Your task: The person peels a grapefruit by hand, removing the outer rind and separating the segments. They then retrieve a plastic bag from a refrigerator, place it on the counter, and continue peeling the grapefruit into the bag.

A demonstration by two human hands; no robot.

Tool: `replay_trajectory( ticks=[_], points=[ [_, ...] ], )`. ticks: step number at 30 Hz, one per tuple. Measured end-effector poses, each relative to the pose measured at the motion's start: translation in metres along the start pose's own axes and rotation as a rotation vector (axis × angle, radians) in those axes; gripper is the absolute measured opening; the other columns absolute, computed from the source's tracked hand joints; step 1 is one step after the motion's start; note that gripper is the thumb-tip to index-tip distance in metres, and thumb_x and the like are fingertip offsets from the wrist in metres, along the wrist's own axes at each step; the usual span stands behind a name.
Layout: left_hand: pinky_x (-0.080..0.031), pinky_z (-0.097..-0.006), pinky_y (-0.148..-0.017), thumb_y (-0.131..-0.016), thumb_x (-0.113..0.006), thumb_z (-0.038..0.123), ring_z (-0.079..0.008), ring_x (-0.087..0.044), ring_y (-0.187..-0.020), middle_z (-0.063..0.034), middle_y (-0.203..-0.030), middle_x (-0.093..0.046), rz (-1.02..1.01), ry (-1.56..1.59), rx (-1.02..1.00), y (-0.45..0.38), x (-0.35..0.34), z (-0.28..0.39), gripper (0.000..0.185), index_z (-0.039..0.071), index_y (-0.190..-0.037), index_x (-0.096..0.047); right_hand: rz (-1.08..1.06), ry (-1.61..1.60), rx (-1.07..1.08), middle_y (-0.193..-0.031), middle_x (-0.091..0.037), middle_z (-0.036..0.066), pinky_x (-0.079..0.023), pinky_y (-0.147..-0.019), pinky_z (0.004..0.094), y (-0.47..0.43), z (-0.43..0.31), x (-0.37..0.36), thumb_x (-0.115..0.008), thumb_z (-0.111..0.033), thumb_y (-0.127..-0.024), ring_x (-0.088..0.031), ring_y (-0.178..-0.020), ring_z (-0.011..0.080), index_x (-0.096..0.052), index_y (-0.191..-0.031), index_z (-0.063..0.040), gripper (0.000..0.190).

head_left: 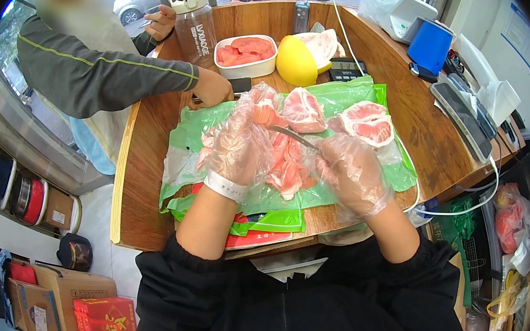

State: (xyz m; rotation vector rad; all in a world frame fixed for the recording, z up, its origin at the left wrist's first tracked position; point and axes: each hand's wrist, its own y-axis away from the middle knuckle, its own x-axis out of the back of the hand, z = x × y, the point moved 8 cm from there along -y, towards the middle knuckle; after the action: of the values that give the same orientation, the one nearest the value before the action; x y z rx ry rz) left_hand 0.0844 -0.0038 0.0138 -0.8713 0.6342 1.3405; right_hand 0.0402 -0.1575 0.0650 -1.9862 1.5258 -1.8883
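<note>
My left hand [243,145], in a clear plastic glove, holds a piece of pink pomelo flesh [267,113] by its fingers. My gloved right hand [351,171] grips a small knife [293,135], its blade pointing left to that piece. Pomelo membrane scraps [289,171] lie between the hands on a green plastic bag [353,89]. Behind them rest a pomelo chunk [304,111] and, further right, a cut pomelo portion [368,122]. A white container [243,71] of peeled flesh stands at the back beside a yellow rind [296,61].
A person's hand [213,90] rests on the wooden counter [144,175] at the left, near a phone. A clear bottle [195,33] stands behind it. A calculator [347,70], a white cable, a blue cup [430,47] and a phone [461,121] are towards the right.
</note>
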Motion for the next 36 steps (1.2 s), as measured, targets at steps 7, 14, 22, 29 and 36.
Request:
replay_trajectory(
  ticks=[7, 14, 22, 29, 36],
  points=[
    [-0.035, -0.0418, -0.104, -0.094, -0.051, 0.022, -0.0241, -0.042, -0.122, -0.0117, -0.131, -0.044, 0.022, 0.000, -0.015, 0.000, 0.003, 0.001, 0.049, 0.000, -0.135, -0.034, 0.006, -0.012, -0.001, -0.075, -0.055, 0.018, -0.044, -0.065, 0.0441, 0.005, 0.002, 0.006, -0.062, -0.013, -0.076, -0.055, -0.073, 0.0368, -0.059, -0.088, -0.002, 0.017],
    [-0.039, -0.0410, -0.101, -0.092, -0.052, 0.018, -0.0263, -0.046, -0.119, -0.0136, -0.123, -0.049, 0.041, 0.079, 0.039, -0.006, 0.012, -0.001, 0.048, 0.000, -0.133, -0.035, -0.218, 0.024, -0.184, -0.081, -0.057, 0.019, -0.045, -0.069, 0.0410, 0.009, 0.028, -0.005, -0.060, -0.015, -0.081, -0.056, -0.078, 0.0359, -0.058, -0.090, -0.001, 0.017],
    [-0.035, -0.0457, -0.106, -0.082, -0.056, 0.005, -0.0309, -0.043, -0.123, -0.0201, -0.130, -0.041, 0.033, -0.034, -0.066, -0.002, 0.011, 0.007, 0.063, -0.001, -0.137, -0.025, -0.430, -0.402, -0.639, -0.071, -0.057, 0.010, -0.046, -0.060, 0.0340, 0.029, 0.065, 0.000, -0.054, -0.031, -0.090, -0.057, -0.066, 0.0226, -0.058, -0.088, -0.001, 0.030],
    [-0.034, -0.0442, -0.108, -0.085, -0.061, 0.007, -0.0276, -0.041, -0.126, -0.0165, -0.131, -0.044, -0.076, -0.157, -0.077, -0.001, 0.000, 0.008, 0.060, 0.001, -0.136, -0.031, -0.316, -0.934, -0.668, -0.070, -0.050, 0.000, -0.041, -0.051, 0.0223, 0.002, 0.058, -0.005, -0.053, -0.027, -0.089, -0.050, -0.058, 0.0086, -0.055, -0.087, -0.005, 0.023],
    [-0.043, -0.0321, -0.093, -0.089, -0.061, 0.024, -0.0169, -0.053, -0.106, -0.0062, -0.110, -0.059, -0.123, -0.297, -0.069, 0.001, -0.010, 0.011, 0.032, 0.006, -0.113, -0.052, -0.206, -0.934, -0.559, -0.068, -0.051, 0.001, -0.039, -0.050, 0.0212, -0.033, 0.063, -0.006, -0.054, -0.019, -0.087, -0.049, -0.055, 0.0080, -0.054, -0.087, -0.004, 0.014]
  ],
)
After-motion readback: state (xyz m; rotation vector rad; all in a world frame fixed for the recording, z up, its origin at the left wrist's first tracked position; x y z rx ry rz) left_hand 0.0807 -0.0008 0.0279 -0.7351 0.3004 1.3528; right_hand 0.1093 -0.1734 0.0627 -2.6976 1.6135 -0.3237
